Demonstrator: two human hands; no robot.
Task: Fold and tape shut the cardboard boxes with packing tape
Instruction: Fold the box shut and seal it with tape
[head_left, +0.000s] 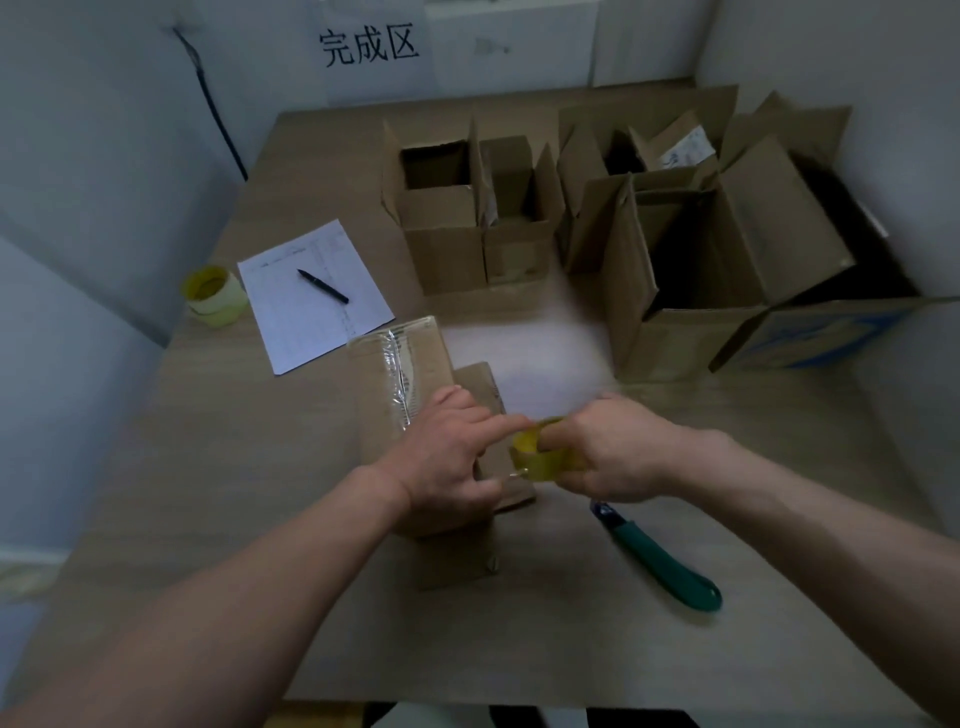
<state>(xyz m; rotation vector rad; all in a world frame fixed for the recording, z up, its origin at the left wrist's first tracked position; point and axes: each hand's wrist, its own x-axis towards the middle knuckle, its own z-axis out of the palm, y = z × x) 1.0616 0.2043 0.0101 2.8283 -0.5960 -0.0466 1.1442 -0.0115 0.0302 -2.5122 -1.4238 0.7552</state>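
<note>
A small closed cardboard box (410, 374) stands near the middle of the table, with a strip of clear tape running down its top. My right hand (613, 452) grips a yellow roll of packing tape (537, 457) just right of the box. My left hand (447, 452) hovers over the box's near end; its index finger reaches out to the roll and its lower fingers pinch the loose tape end. The near part of the box is hidden under my left hand.
A green-handled box cutter (660, 561) lies at the near right. Several open cardboard boxes (441, 208) (691, 260) stand at the back and right. A sheet of paper (311, 296) with a pen (322, 286) and a second tape roll (213, 293) lie at the left.
</note>
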